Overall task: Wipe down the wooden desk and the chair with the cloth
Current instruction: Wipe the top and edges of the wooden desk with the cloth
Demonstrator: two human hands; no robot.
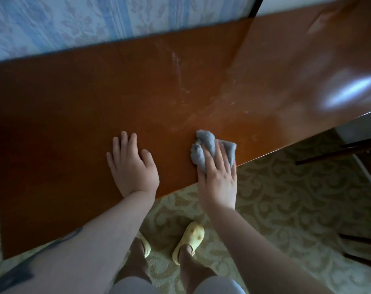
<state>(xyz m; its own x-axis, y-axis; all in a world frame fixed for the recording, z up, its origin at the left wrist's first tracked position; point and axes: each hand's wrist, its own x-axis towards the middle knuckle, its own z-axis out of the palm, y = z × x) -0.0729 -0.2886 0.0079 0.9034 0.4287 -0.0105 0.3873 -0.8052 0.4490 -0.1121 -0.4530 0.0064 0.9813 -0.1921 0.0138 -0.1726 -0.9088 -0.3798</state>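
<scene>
The wooden desk [74,115] fills the middle of the head view, its orange-brown top streaked with pale smears near the centre right. A crumpled grey cloth [203,149] lies near the desk's front edge. My right hand [219,179] presses on the cloth with straight fingers spread over it. My left hand [131,166] rests flat on the bare desk top, to the left of the cloth, holding nothing. Dark wooden parts of the chair [350,149] show at the right edge, beyond the desk's corner.
Blue patterned wallpaper [95,24] runs behind the desk. A beige patterned carpet [286,198] covers the floor in front. My feet in yellow slippers [188,238] stand close to the desk's front edge. A bright light reflection [350,90] lies on the desk's right part.
</scene>
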